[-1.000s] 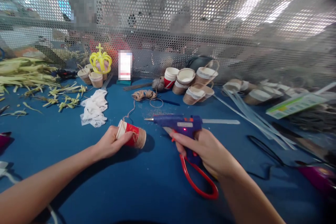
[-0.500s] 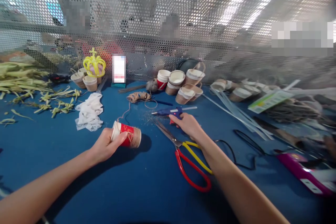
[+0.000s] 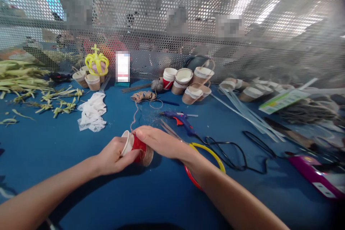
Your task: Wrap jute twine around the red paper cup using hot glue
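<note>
A red paper cup (image 3: 137, 145), partly wrapped in brown twine, lies on its side on the blue table (image 3: 151, 194). My left hand (image 3: 113, 155) grips it at the white rim. My right hand (image 3: 159, 142) rests over its wrapped end, fingers curled on the cup and twine. A strand of twine (image 3: 134, 115) runs from the cup back to a loose coil. The blue glue gun (image 3: 179, 118) lies on the table just beyond my right hand, untouched. Scissors with red and yellow handles (image 3: 208, 151) lie partly under my right wrist.
Twine-wrapped cups (image 3: 190, 84) cluster at the back centre, more at the back right (image 3: 249, 91). Clear glue sticks (image 3: 242, 109), a black cord (image 3: 231, 154) and a purple tool (image 3: 314, 172) lie to the right. A white cloth (image 3: 91, 115), green leaf strips (image 3: 32, 86) and a yellow crown (image 3: 96, 63) sit left. A perforated metal screen stands behind.
My right hand set the glue gun down on the table, let it go, and came over to the cup. My left hand has kept hold of the cup throughout.
</note>
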`<state>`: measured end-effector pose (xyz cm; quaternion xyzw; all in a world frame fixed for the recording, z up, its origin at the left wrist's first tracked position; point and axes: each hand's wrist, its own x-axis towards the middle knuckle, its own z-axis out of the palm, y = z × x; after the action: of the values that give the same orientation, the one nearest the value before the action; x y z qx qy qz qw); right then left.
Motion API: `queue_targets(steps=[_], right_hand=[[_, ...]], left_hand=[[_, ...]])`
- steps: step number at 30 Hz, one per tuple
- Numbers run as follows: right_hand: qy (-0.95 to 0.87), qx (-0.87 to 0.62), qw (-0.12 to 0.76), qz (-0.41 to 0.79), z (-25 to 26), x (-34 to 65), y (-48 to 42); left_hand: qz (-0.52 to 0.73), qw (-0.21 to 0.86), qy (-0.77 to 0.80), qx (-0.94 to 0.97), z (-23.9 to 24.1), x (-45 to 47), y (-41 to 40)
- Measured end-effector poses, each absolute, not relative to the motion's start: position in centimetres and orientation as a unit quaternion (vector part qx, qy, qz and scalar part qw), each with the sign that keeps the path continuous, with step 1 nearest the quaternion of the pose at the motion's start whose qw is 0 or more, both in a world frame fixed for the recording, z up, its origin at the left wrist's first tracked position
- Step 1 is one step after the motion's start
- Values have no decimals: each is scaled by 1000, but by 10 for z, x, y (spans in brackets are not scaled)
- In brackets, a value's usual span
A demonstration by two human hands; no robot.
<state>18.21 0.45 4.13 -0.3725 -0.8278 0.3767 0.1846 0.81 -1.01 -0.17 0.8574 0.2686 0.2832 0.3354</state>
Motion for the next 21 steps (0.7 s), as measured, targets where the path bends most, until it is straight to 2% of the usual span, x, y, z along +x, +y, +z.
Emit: queue_targets(steps=[2,5,8,14,21], right_hand=[[-802,-369,199,426,38,172,4],[-713,-387,269,519,35,166,2],[-637,-396,343,566,38,169,-1],[-596,-447,413,524,51,186,-1],[-627,-499,416,430,56,193,0]], left_hand=[[270,337,250,867,-1,9,-11],[249,364,259,859,-1,9,-11],[225,447,331,800,-1,7,-10],[264,641,392,605,2,8,-8],[275,705,390,524,3,9,-9]])
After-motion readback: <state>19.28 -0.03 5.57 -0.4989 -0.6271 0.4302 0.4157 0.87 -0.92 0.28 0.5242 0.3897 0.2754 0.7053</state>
